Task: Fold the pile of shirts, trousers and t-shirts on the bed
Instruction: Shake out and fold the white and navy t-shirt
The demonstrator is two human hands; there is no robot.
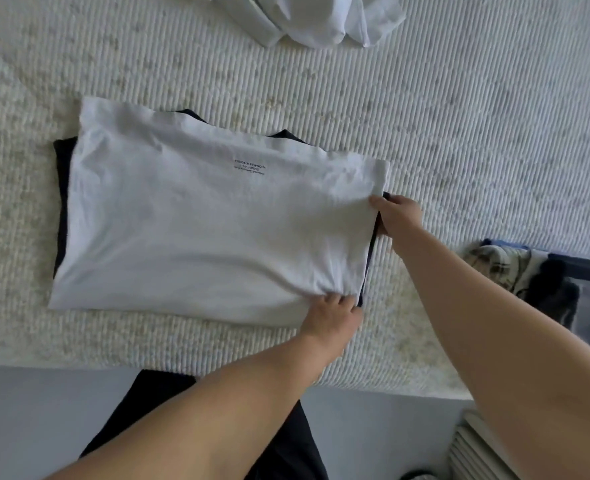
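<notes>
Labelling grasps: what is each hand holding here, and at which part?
Both hold the white t-shirt at its right edge: left hand pinches the near corner, right hand the far corner.

**One head-worn camera looking down on the bed**

A single wide-angle view is looking forward and steeply down from the person's head, standing close at the bed's 6 o'clock edge. It is facing toward 12 o'clock, with both forearms reaching in from below. No second view is sharing the scene.
</notes>
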